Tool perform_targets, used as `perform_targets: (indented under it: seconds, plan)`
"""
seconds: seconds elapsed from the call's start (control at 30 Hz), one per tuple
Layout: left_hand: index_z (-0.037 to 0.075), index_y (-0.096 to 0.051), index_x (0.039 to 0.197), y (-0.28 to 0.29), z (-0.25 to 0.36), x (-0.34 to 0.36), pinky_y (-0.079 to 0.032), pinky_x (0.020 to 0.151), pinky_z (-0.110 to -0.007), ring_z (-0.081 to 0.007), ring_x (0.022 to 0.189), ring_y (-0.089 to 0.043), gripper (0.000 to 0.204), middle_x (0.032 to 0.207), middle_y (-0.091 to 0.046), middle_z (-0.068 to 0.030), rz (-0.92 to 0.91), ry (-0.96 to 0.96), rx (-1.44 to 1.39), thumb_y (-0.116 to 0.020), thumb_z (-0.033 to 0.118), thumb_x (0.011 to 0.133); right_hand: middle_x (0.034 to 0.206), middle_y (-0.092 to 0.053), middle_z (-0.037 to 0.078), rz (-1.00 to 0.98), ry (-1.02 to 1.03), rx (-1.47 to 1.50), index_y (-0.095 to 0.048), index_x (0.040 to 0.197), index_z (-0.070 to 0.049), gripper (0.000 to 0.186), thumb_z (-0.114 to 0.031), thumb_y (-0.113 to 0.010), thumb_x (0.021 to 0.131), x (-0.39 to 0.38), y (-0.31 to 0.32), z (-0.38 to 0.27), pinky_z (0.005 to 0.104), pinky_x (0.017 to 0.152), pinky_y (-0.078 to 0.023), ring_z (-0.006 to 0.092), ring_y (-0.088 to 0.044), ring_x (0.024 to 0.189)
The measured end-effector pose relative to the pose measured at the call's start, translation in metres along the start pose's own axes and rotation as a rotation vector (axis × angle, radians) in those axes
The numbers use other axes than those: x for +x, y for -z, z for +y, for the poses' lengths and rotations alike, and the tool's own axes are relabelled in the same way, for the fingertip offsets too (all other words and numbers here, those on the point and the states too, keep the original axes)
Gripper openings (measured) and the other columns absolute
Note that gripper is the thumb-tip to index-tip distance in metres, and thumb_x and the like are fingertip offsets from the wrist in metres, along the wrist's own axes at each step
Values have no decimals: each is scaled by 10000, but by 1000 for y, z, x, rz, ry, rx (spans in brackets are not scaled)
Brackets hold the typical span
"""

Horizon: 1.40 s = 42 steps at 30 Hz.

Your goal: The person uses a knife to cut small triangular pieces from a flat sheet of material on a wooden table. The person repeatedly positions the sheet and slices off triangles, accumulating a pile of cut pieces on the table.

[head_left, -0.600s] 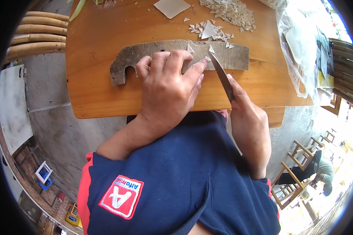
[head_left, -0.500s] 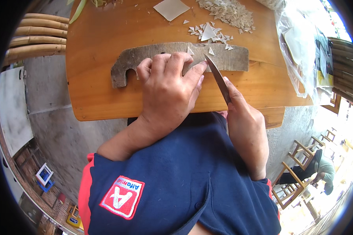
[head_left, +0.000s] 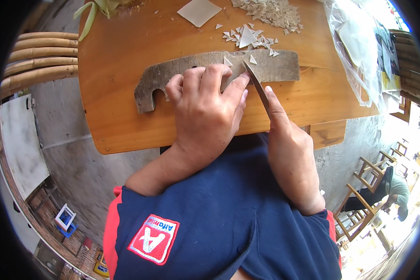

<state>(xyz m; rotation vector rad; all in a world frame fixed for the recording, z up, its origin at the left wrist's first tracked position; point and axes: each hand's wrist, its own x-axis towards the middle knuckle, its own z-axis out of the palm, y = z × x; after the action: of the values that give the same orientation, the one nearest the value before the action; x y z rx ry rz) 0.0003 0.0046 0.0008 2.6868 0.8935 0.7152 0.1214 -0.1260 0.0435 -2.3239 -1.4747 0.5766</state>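
Note:
A worn wooden board (head_left: 275,65) with a hooked left end lies across the wooden table. My left hand (head_left: 205,105) rests over its middle with curled fingers, thumb and forefinger pinning a thin pale sheet piece (head_left: 237,68) mostly hidden beneath them. Gripped in my right hand (head_left: 291,149) is a knife (head_left: 259,88), its handle covered by the palm. The blade slants up to the left, its tip on the board beside my left fingertips. Two small pale triangles (head_left: 253,59) lie on the board close to the tip.
Beyond the board, small triangles surround a larger pale triangle (head_left: 247,37); a heap of pale chips (head_left: 273,16) is farther back. A square pale sheet (head_left: 199,12) lies left of them. A clear plastic bag (head_left: 352,56) covers the table's right side. Green-white peelings (head_left: 89,23) lie far left.
The view has shifted slightly, with table and board a little turned. Both hands keep nearly the same place on the board, and the knife tip stays beside the left fingertips.

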Motion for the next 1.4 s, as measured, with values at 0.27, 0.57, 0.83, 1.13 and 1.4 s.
perform_targets:
  seconds: [0.27, 0.57, 0.83, 1.13, 1.4]
  plan:
    - [202, -785, 1141, 3, 0, 1, -364, 961, -422, -213, 1055, -562, 248, 1113, -636, 11, -21, 6, 19, -755, 220, 895, 746, -652, 211, -72, -13, -32, -427, 1560, -44, 726, 52, -615, 865, -2, 14, 1, 489, 626, -553, 391, -677, 653]
    - [183, -782, 1160, 0, 6, 0, -373, 968, -403, -203, 1031, -573, 266, 1121, -642, 10, -12, 44, 25, -759, 203, 895, 787, -667, 233, 48, -49, 181, -486, 1520, -60, 653, 76, -583, 889, -13, 20, 22, 493, 677, -548, 406, -688, 716]
    - [207, -780, 1191, -2, 0, 15, -385, 965, -383, -213, 1016, -594, 282, 1095, -666, -10, 13, 60, -11, -739, 177, 914, 779, -663, 216, -36, 38, 249, -501, 1502, -62, 644, 69, -597, 880, -9, 19, 22, 500, 672, -547, 400, -685, 719]
    - [233, -822, 1075, -4, -13, 46, -389, 957, -373, -194, 1009, -589, 207, 1043, -687, 42, -21, -59, 21, -797, 189, 874, 749, -648, 217, 28, 19, 206, -539, 1465, -59, 595, 45, -607, 883, 1, 20, 32, 498, 648, -536, 393, -671, 692]
    - [233, -826, 1054, -4, -8, 42, -390, 955, -371, -187, 1016, -583, 209, 1032, -678, 49, -12, -4, 38, -826, 218, 845, 755, -643, 219, 84, -1, 241, -575, 1444, -76, 579, 65, -598, 883, 2, 24, 36, 492, 654, -525, 391, -669, 696]
